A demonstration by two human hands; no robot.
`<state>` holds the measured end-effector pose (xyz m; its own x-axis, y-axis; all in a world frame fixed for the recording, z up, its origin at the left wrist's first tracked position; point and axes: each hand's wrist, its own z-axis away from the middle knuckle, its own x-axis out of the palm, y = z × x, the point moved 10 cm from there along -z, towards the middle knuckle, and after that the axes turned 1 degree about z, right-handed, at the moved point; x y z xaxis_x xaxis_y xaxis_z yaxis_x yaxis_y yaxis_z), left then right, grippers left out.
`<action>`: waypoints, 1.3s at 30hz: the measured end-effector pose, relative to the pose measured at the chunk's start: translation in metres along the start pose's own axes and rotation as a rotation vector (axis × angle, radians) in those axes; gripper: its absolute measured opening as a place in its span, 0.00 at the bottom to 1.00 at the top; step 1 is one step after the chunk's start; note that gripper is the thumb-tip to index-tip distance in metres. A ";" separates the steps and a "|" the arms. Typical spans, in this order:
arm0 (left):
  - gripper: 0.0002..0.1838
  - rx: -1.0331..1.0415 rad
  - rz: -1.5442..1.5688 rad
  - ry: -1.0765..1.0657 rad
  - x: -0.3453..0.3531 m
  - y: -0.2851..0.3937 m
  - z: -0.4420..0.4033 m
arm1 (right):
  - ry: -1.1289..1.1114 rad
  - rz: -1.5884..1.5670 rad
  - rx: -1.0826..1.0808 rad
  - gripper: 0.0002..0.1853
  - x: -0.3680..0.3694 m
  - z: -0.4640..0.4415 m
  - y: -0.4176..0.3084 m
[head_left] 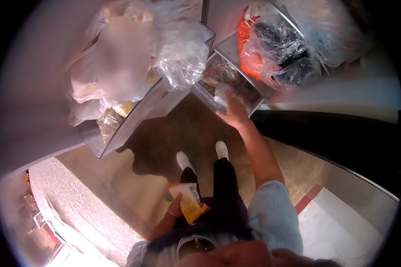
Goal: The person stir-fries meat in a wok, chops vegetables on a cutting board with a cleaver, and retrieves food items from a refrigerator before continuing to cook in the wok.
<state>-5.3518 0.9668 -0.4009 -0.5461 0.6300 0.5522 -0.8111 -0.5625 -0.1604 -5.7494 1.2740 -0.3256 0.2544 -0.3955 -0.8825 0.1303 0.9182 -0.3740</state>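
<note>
My left hand (175, 207) is closed on the side of a yellow and white printed packet (190, 200) with an orange top edge, low in front of my body. My right hand (234, 112) reaches over the near edge of a narrow drawer (213, 100). Its fingers stretch onto a clear plastic bag (225, 94) and its thumb stands apart. Other wrapped contents (227, 73) fill the drawer, but I cannot make out what they are.
A grey bin (133, 116) of clear-bagged food (178, 58) juts out at left. At upper right are an orange bag (250, 49) and a black bundle in clear plastic (285, 44). A patterned cloth-covered surface (80, 196) stands at lower left. My feet are on brown flooring (165, 129).
</note>
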 end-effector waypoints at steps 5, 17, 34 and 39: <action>0.34 0.068 -0.004 0.000 -0.017 0.007 0.002 | -0.143 0.294 0.141 0.59 0.024 -0.003 0.007; 0.35 0.086 -0.103 0.078 -0.032 0.015 -0.002 | -0.320 -0.430 0.117 0.63 0.043 -0.011 0.036; 0.35 0.020 0.046 0.048 -0.027 0.006 -0.015 | 0.009 -2.219 0.638 0.13 0.112 -0.018 -0.066; 0.36 0.064 0.033 -0.017 0.011 0.000 -0.011 | -0.023 -2.849 0.564 0.01 0.121 -0.010 -0.045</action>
<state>-5.3600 0.9798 -0.4038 -0.5683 0.6013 0.5616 -0.7772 -0.6165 -0.1263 -5.7337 1.1850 -0.4183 -0.6169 0.1481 0.7730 -0.0103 -0.9836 0.1802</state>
